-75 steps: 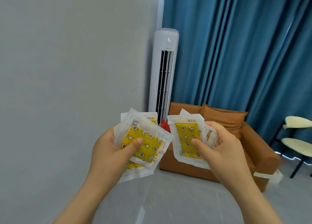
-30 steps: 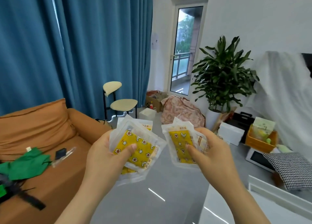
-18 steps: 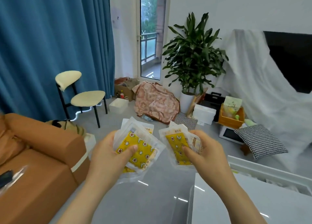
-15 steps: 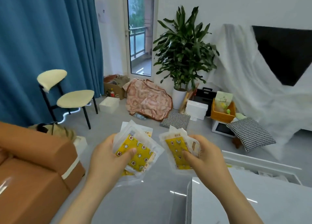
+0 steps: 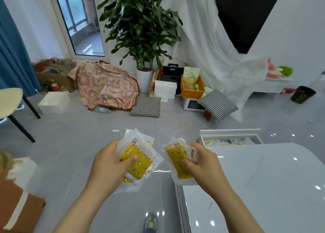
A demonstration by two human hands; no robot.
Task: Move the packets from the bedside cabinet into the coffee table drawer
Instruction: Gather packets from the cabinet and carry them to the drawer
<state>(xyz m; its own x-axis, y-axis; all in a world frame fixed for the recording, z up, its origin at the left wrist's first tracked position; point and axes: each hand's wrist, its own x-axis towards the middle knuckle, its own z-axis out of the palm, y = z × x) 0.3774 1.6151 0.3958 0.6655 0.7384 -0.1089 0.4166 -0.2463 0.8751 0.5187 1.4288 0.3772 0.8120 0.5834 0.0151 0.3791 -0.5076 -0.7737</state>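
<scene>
Left hand (image 5: 109, 164) fingers (image 5: 131, 159) curled round clear yellow-printed plastic packets (image 5: 140, 162); right hand (image 5: 205, 167) grips second stack (image 5: 176, 160), near open white drawer (image 5: 228, 131).

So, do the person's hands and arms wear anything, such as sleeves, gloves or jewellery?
The left hand and the right hand are bare: no gloves, rings or bracelets show. The left forearm and the right forearm are bare too, with no watch and no sleeve down to the picture's lower edge.

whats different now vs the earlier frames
The person turned right toward the coffee table, whose open drawer has come into view. Nothing taken or released: left hand and right hand keep the same grip on their packets.
</scene>
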